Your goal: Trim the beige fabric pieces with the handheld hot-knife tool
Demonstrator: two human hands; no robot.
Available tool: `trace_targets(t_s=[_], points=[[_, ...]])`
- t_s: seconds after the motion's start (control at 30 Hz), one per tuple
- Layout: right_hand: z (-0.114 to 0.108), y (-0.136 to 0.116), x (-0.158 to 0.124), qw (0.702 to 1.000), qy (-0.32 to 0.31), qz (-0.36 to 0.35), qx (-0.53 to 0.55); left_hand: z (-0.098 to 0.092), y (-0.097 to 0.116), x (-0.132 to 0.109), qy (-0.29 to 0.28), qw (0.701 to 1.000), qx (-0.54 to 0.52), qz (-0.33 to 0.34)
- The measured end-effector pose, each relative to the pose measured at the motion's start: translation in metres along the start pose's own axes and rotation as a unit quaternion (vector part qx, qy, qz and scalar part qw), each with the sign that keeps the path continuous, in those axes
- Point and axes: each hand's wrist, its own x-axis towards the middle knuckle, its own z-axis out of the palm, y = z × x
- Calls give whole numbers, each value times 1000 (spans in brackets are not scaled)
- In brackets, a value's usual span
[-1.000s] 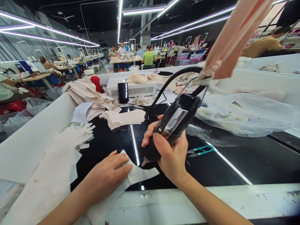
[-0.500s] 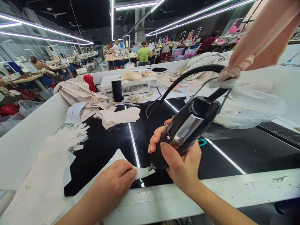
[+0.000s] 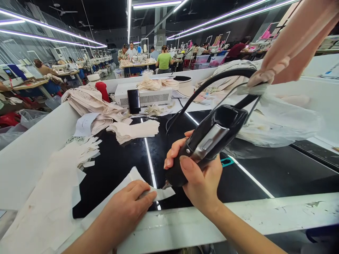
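Note:
On the near side of the black glossy tabletop, my left hand pinches a pale fabric strip between thumb and fingers, pressing it down. My right hand is wrapped around a black corded handheld tool with a silver lever along its body. The tool tilts, with its small metal tip low beside the strip, just right of my left fingers. Whether the tip touches the fabric is hard to tell. Left of my left hand lies a long pile of cream fabric pieces with fringed ends.
The tool's black cord arches up to a knotted pink cloth. A phone leans on a white vented box. Cream fabric stacks, a red thread cone, a teal clip and a plastic bag surround me.
My right hand and the tool have shifted slightly left, bringing the tip nearer my left fingers along the strip. My left hand stays nearly in place.

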Motion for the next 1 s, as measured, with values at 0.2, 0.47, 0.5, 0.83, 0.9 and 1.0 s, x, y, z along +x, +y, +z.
trace_targets(t_s=[0.2,0.47,0.5,0.83,0.9,1.0], points=[[11,6,0,1000,-20,11,0,2,0,-1,-9,1000,-11,-15],[16,6,2,1000,-9,18,-6,0,1,2,14,1000,-12,-10],[17,7,2,1000,-11,15,0,-1,1,2,17,1000,-13,-12],[23,13,4,1000,-11,20,-10,1,1,1,23,999,-18,-20],[23,13,5,1000,-13,15,-5,2,1,1,23,999,-20,-25],[25,15,6,1000,-14,10,-1,2,0,1,20,999,-22,-29]])
